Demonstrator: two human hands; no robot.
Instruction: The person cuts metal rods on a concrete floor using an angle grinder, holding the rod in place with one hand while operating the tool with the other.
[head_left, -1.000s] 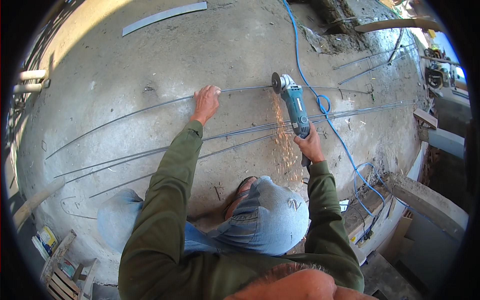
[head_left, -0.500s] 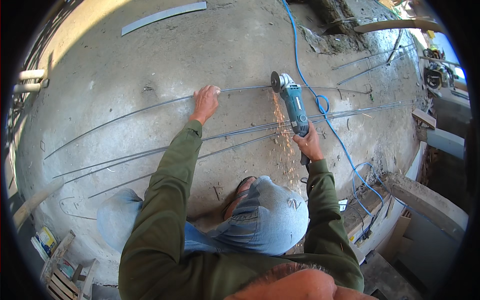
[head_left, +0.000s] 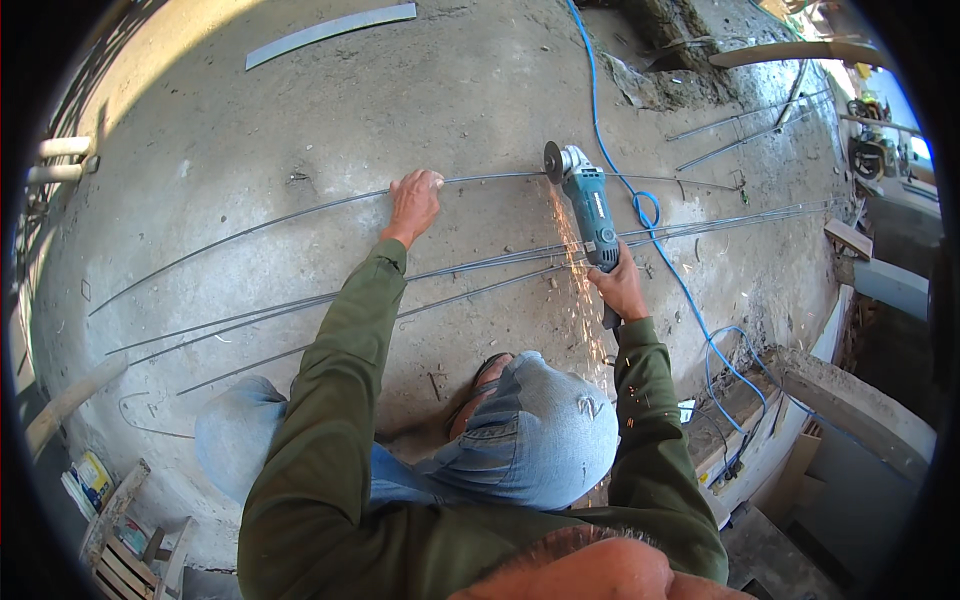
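My right hand [head_left: 622,286] is wrapped round the rear grip of a teal angle grinder [head_left: 593,215]. Its dark cutting disc [head_left: 553,162] meets a long thin steel rod [head_left: 490,178], and orange sparks [head_left: 575,255] stream from there back toward my right knee. Farther left, my left hand [head_left: 412,202] is closed over the same rod and holds it against the concrete floor. The rod runs on to the left in a slight curve, and its other part stretches right, past the disc.
More steel rods [head_left: 450,268] lie across the floor between the grinder and my knees. A blue cord [head_left: 672,275] with a loop runs down the right side. At the far left lies a flat pale strip [head_left: 330,36]. Concrete beams [head_left: 850,405] stand at the right.
The spark stream has narrowed and slants more toward my right forearm, with some sparks now over the sleeve. Both hands and the grinder have barely moved.
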